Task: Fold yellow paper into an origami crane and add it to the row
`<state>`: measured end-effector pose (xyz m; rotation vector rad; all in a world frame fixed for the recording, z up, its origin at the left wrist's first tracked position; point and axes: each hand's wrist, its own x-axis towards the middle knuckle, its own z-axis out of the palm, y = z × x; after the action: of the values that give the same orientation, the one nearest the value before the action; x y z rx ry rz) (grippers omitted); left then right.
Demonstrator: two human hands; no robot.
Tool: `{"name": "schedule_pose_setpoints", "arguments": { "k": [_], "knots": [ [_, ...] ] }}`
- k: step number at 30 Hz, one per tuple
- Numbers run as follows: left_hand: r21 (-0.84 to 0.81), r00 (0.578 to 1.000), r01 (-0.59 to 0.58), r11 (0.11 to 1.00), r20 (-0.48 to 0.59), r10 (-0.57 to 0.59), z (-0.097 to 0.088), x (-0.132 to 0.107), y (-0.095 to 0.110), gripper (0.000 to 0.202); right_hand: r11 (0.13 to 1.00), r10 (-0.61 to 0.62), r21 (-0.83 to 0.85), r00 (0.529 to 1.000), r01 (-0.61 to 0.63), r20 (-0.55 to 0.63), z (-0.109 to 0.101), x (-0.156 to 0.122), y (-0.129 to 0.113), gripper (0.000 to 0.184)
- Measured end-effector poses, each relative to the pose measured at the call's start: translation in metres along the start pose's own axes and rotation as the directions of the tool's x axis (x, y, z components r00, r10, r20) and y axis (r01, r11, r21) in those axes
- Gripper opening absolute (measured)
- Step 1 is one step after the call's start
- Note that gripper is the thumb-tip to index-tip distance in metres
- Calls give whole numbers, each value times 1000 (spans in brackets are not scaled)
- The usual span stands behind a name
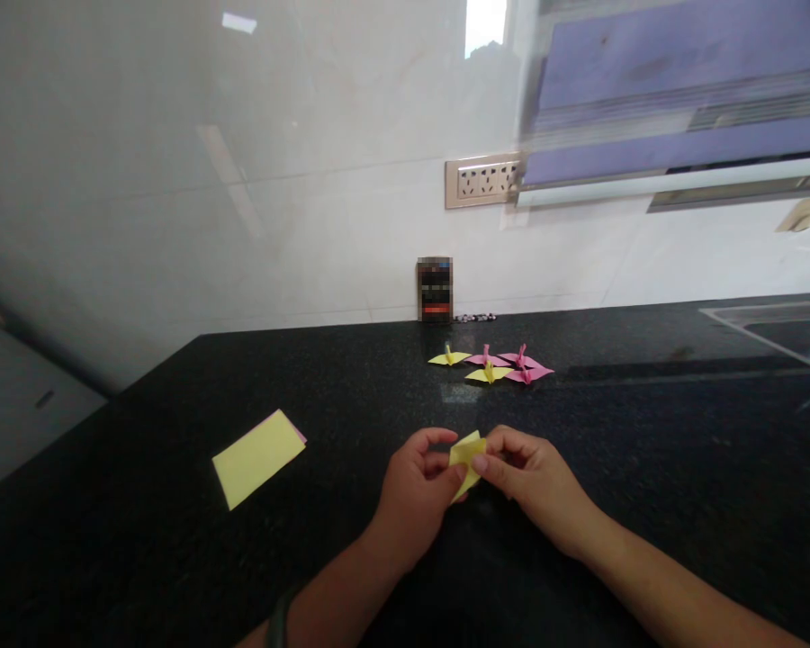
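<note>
My left hand (pixel 415 490) and my right hand (pixel 530 472) meet over the black counter (pixel 614 450), both pinching a small folded yellow paper (pixel 466 454) between thumbs and fingertips. The paper is held just above the counter, partly hidden by my fingers. Beyond my hands, several finished paper cranes (pixel 491 364), yellow and pink, sit in a cluster on the counter. A stack of flat yellow paper sheets (pixel 256 456), with a pink sheet showing at its edge, lies to the left of my left hand.
A small dark box (pixel 435 289) stands against the wall at the counter's back edge, with a short beaded chain (pixel 473 317) beside it. A wall socket strip (pixel 482 182) is above. A sink recess (pixel 783 328) lies at far right.
</note>
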<state>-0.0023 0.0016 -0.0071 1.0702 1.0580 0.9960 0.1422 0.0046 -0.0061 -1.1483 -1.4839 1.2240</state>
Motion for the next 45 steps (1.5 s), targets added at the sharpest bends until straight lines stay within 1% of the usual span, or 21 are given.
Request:
{"name": "schedule_pose_setpoints", "arguments": {
  "k": [2,4,6,9,15,20,25,28,31,33,36,39,42,45],
  "knots": [
    [-67,1000,15,998,-25,-16,0,0,3,34,994,-59,-99,997,54,-45,1,0,4,16],
    [-101,999,31,994,-35,-35,1,0,5,36,966,-153,-222,986,133,-72,2,0,8,14],
    [-118,998,42,992,-34,-46,2,-1,6,37,930,-221,-317,973,187,-73,3,-2,9,16],
    [-138,998,40,990,-34,-46,3,-2,5,38,895,-256,-391,965,216,-52,3,-5,5,17],
    [-120,998,-1,993,-65,-6,1,-2,4,36,896,-271,-370,962,245,-21,2,-7,-1,16],
    [-104,997,1,995,-82,-9,1,-2,6,35,902,-226,-390,972,186,-60,1,-3,6,14],
    [-106,1000,16,994,-17,-18,1,-2,3,41,901,-209,-391,978,190,-5,3,-3,8,10],
    [-119,1000,11,993,28,-8,1,-3,2,45,897,-213,-399,977,188,-19,5,-4,8,12],
    [-124,997,32,992,74,-23,1,-2,1,47,920,-180,-359,983,154,-42,7,-4,10,12],
    [-94,995,50,994,90,-41,0,-2,1,45,942,-146,-312,988,126,-42,6,-4,11,10],
    [14,997,47,999,55,-47,-2,0,-1,41,951,-134,-284,991,124,-18,4,-3,12,9],
    [89,1000,0,996,23,-2,-3,1,-2,36,956,-126,-263,991,131,34,1,-2,11,9],
    [78,998,-6,997,60,2,-4,0,-1,19,992,-32,-122,997,41,75,1,0,9,10],
    [38,999,5,999,44,-7,-5,0,0,13,993,57,97,997,-61,42,5,0,9,14]
  ]
}}
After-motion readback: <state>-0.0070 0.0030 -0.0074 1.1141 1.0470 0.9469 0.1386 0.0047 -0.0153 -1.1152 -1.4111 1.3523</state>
